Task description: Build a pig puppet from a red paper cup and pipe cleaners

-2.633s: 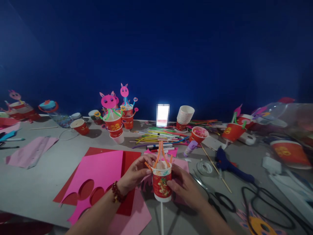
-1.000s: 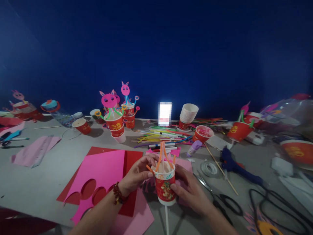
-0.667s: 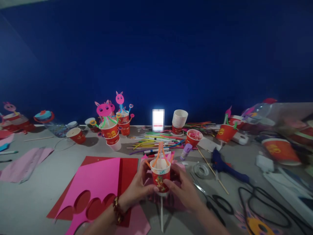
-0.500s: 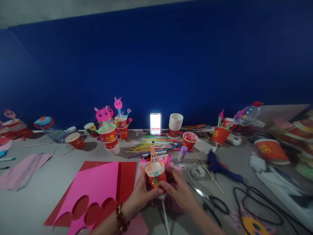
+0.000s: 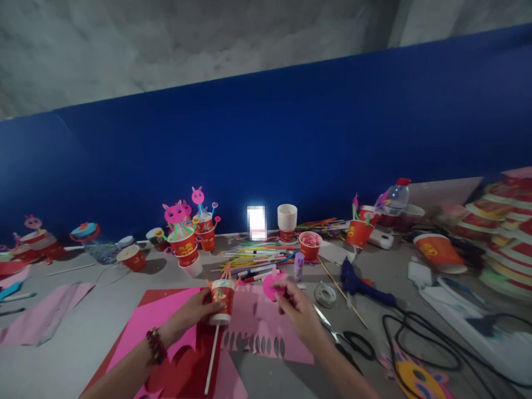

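Observation:
My left hand is wrapped round a red paper cup with a white rim. Orange pipe cleaners stick up from the cup, and a thin white stick hangs below it. To the right, my right hand pinches a bright pink paper piece with small points on top. Under and between the hands lies a light pink sheet with a row of leaf-shaped holes. Magenta and red sheets lie beneath my left forearm.
Scissors, clear tape, a blue glue gun and a white power strip are on the right. Behind are a purple glue stick, markers, stacked white cups and decorated cups.
My left hand has moved left with the cup. My right hand has let go of the cup and now holds the pink piece. The view has tilted up.

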The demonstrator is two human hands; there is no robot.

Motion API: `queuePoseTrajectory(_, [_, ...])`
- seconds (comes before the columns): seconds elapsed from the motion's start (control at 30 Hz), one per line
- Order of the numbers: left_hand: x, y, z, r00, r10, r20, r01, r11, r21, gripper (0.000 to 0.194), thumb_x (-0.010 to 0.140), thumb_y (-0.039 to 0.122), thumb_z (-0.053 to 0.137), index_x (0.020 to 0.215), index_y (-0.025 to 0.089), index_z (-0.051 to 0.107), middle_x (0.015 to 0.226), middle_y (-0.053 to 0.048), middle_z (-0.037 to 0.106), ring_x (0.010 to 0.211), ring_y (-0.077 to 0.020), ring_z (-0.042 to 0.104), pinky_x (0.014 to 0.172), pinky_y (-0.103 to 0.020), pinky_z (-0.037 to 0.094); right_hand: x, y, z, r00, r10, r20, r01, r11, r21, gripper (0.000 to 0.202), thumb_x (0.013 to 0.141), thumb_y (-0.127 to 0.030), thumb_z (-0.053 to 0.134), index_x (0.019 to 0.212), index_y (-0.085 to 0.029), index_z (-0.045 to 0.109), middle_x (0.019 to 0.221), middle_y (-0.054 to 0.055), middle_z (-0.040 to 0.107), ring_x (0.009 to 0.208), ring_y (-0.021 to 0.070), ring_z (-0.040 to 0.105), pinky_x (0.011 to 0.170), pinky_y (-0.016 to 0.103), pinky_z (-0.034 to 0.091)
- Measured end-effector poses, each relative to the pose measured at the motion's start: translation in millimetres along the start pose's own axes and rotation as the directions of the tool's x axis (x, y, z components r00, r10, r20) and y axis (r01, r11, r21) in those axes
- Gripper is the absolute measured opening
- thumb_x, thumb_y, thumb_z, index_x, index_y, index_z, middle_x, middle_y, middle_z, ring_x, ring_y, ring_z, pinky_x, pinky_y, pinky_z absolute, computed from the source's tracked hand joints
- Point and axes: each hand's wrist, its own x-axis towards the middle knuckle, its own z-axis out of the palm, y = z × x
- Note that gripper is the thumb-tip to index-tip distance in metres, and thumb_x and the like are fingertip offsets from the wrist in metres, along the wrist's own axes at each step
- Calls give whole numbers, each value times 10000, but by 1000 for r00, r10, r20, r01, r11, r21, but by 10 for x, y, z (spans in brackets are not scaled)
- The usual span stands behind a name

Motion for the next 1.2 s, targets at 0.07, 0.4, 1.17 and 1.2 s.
queuePoseTrajectory(0.07, [3, 17, -32, 1000, 27, -14, -26, 998, 58, 597, 692, 584, 797, 1051, 124, 671, 1049, -133, 766, 987, -320, 711, 846, -391, 543, -3, 24, 18, 999, -19, 39, 20, 1000, -24, 257, 913, -421, 543, 1038, -205, 605, 756, -2, 588, 596, 165, 573, 598, 296, 475])
queuePoseTrajectory(0.4, [-304, -192, 50, 808, 529, -261, -292, 743, 602, 464, 898, 562, 573, 1202, 214, 526, 1163, -122, 647, 1055, -317, 661, 894, -448, 540, -55, -45, 58, 985, -29, 169, 78, 954, -289, 149, 892, -154, 462, 1001, -241, 514, 834, -10, 634, 718, 160, 641, 663, 252, 492])
queuePoseTrajectory(1.17, [-527, -238, 1381, 859, 353, 371, -487, 341, 804, 660, 874, 451, 638, 1464, 180, 520, 1549, -179, 481, 1415, -399, 443, 1154, -566, 362, -321, -315, -686, 977, 105, 184, 90, 578, -811, 169, 885, -243, 578, 953, -233, 733, 888, 53, 777, 849, 243, 710, 707, 286, 446])
queuePoseTrajectory(1.2, [-526, -251, 1381, 855, 358, 375, -493, 340, 801, 662, 879, 456, 633, 1468, 176, 515, 1553, -178, 475, 1419, -396, 438, 1163, -564, 351, -334, -332, -785, 984, 88, 155, 76, 577, -813, 169, 886, -243, 566, 907, -226, 732, 873, 54, 771, 842, 242, 706, 707, 286, 447])
